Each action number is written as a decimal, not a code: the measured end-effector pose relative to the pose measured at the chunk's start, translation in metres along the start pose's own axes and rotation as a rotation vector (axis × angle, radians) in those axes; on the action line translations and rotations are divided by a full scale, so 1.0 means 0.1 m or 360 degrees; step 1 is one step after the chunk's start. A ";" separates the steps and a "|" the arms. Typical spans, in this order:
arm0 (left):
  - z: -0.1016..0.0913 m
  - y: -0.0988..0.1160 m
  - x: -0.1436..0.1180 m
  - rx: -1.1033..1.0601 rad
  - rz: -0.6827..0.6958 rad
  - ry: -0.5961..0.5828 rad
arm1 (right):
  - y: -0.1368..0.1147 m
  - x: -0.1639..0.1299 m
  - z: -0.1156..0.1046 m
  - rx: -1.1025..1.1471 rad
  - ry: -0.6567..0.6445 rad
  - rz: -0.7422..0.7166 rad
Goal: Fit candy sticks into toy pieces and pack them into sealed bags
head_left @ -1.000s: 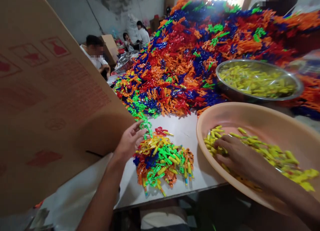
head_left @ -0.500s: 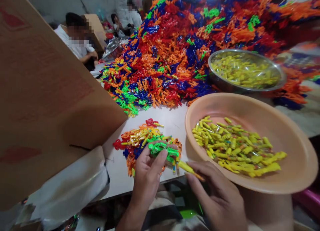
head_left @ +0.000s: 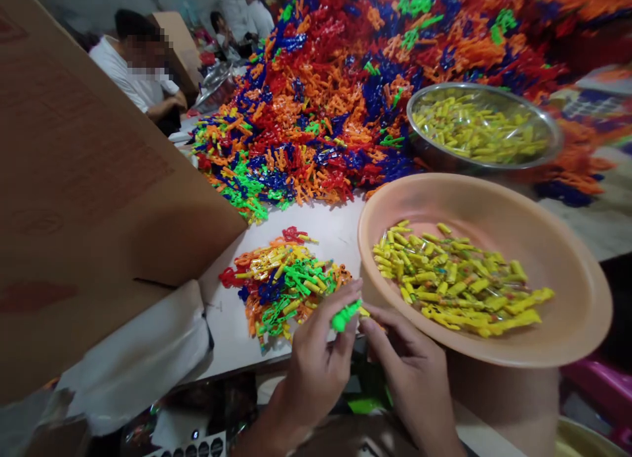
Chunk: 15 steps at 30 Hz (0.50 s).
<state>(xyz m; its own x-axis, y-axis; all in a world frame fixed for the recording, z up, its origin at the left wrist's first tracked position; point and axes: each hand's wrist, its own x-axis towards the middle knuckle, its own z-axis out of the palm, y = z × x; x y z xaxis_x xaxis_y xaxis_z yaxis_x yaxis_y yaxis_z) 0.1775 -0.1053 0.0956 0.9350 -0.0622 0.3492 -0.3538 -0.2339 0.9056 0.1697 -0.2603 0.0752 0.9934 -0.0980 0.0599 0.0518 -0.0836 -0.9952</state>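
At the tabletop [head_left: 340, 236] edge, my left hand [head_left: 316, 358] pinched a green piece [head_left: 344, 316]; my right hand [head_left: 412, 371] gripped its yellow tip [head_left: 364, 311], peach basin [head_left: 494, 200] at 1 o'clock.

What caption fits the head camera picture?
Two hands, left and right, hold a green toy piece beside a bowl.

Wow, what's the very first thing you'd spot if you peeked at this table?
A huge heap of colourful plastic pieces fills the back of the white table. To the right, a peach plastic bowl and, behind it, a metal bowl both hold yellow pieces. Up front, the left hand and right hand meet on a green piece beside a small mixed pile.
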 end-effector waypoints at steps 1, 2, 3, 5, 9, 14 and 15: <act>-0.01 -0.03 0.01 0.0106 0.0190 -0.0073 | 0.04 0.01 -0.01 0.0074 -0.0031 0.0097; -0.02 -0.06 0.03 0.0203 0.0358 -0.0148 | 0.07 0.03 -0.01 0.0141 -0.0060 0.0181; -0.03 -0.08 0.04 0.0284 0.0487 -0.0221 | 0.10 0.04 -0.02 0.0197 -0.0087 0.0245; -0.05 -0.09 0.07 0.0371 0.0600 -0.0325 | 0.13 0.08 -0.04 0.0268 -0.0125 0.0327; -0.03 0.01 0.05 0.0168 0.0424 -0.0314 | 0.18 0.09 -0.09 0.0313 -0.0179 0.0412; 0.04 0.14 -0.02 -0.0356 -0.0290 -0.0096 | 0.30 0.01 -0.16 0.0421 -0.0045 0.0434; 0.05 0.15 -0.03 -0.0473 -0.0431 -0.0048 | 0.31 0.00 -0.16 0.0439 -0.0049 0.0433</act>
<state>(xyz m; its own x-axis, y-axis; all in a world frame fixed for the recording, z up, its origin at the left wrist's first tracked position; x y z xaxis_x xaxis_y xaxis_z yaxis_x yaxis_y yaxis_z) 0.1693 -0.1137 0.1069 0.9942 -0.0661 0.0850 -0.0822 0.0450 0.9956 0.1697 -0.2790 0.0459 0.9770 -0.0500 -0.2072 -0.1924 0.2114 -0.9583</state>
